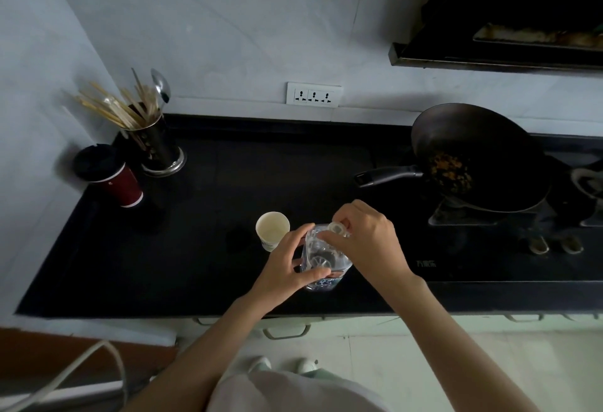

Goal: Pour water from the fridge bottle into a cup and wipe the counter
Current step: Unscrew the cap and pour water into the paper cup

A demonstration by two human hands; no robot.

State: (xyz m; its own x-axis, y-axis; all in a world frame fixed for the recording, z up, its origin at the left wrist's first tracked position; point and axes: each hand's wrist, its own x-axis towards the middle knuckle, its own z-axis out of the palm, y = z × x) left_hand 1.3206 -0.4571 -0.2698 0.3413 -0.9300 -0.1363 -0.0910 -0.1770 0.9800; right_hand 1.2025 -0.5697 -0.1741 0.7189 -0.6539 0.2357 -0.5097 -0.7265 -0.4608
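The fingers (339, 220) of the right hand (365, 235) are curled together round the small pale cap (336, 227) at the top of the clear water bottle (323, 258), pinching it from above, while the left hand (287, 264) wraps the bottle's side, thumb toward the near side and fingertips pressed on the plastic, steadying it. The bottle stands upright on the dark table (202, 216), near its front edge, and water shows inside it through the clear wall. Whether the cap is still threaded on or already loose in the pinch cannot be told from this angle. Just to the left of the bottle, close but apart from it, stands the white paper cup (272, 230), open mouth up; whether anything is in it is hard to say. The step in hand looks to be unscrewing the cap, so pouring has not begun and the wiping is further off; no cloth shows in view. The next move calls for getting the cap clear and parked somewhere, then lifting and tipping the bottle leftward over the cup's rim, slowly, since the cup is light and narrow. Further out stand a dark red lidded cup (112, 180), a utensil holder (160, 147) with chopsticks, and a wok (476, 157) on the stove at right.
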